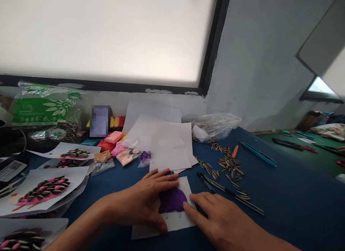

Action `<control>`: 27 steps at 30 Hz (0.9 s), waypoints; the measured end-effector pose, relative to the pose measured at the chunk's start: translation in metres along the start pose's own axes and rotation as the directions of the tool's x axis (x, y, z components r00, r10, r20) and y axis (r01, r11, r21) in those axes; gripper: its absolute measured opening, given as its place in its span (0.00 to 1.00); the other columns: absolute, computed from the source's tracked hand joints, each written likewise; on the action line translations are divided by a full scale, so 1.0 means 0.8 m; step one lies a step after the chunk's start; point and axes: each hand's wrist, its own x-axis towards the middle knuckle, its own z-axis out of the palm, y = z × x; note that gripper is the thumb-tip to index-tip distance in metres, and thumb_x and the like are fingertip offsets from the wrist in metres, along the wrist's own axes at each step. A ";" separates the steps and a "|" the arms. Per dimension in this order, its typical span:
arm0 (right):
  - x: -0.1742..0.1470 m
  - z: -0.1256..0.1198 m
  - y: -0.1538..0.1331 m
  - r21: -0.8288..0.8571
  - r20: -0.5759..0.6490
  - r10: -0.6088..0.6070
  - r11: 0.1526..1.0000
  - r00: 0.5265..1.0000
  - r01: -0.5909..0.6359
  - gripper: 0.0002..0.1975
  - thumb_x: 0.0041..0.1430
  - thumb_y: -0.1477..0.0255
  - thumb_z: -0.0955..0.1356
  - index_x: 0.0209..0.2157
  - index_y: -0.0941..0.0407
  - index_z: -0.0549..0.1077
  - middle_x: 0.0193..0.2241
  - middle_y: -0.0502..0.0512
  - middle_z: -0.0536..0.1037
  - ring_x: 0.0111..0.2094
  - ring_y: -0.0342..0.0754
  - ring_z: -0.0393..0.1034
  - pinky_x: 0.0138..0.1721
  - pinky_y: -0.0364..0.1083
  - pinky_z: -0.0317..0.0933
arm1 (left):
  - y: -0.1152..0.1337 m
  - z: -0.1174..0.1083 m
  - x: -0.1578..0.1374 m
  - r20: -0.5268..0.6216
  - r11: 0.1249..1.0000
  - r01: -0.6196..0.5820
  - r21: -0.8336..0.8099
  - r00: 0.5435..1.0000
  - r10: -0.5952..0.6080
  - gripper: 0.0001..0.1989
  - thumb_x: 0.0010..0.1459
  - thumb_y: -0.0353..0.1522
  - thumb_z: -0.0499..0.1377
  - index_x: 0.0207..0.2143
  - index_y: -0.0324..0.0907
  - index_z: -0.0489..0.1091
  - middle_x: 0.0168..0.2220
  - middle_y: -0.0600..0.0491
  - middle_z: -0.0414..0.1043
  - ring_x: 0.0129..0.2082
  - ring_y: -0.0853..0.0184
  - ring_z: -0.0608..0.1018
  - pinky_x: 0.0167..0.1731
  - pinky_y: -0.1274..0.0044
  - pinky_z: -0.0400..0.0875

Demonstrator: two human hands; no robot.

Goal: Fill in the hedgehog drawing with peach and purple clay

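A flat, rounded patch of purple modelling clay [173,200] lies on a small sheet of white paper [183,225]. Two small pairs of drawn legs show just below the clay. My left hand [149,199] rests over the paper's left side, fingers spread and thumb low, its inner edge against the clay. From the right, my right hand [212,215] touches the clay's right edge with a fingertip, its fingers stretched out. Neither hand grips anything. Part of the clay's left edge is hidden by my left hand.
Sunflower seeds [231,166], pens [234,195], an orange crayon-like stick [235,151] and blue tweezers [258,154] lie to the right. Blank paper [169,143] and bagged clay [125,155] are behind. Seed-picture cards [45,190] and a green seed bag [40,110] stand left.
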 end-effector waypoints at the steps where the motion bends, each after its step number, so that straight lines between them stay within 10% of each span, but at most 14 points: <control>1: 0.001 -0.002 0.000 0.002 0.016 0.003 1.000 1.000 -0.003 0.27 0.59 0.61 0.69 0.55 0.61 0.71 0.45 0.68 0.79 0.39 0.60 0.75 0.33 0.52 0.70 | 0.000 0.000 0.000 0.000 1.000 0.001 0.000 1.000 -0.001 0.49 0.49 0.48 0.69 0.68 0.52 0.50 0.71 0.53 0.42 0.70 0.51 0.36 0.66 0.54 0.33; 27: 0.011 -0.021 0.003 0.050 0.075 0.022 0.998 0.997 -0.026 0.28 0.53 0.73 0.71 0.58 0.57 0.68 0.49 0.71 0.75 0.40 0.61 0.75 0.36 0.53 0.71 | 0.000 -0.001 0.001 0.007 1.000 -0.012 -0.005 1.000 0.012 0.50 0.49 0.48 0.69 0.69 0.51 0.48 0.71 0.53 0.42 0.70 0.53 0.35 0.66 0.55 0.32</control>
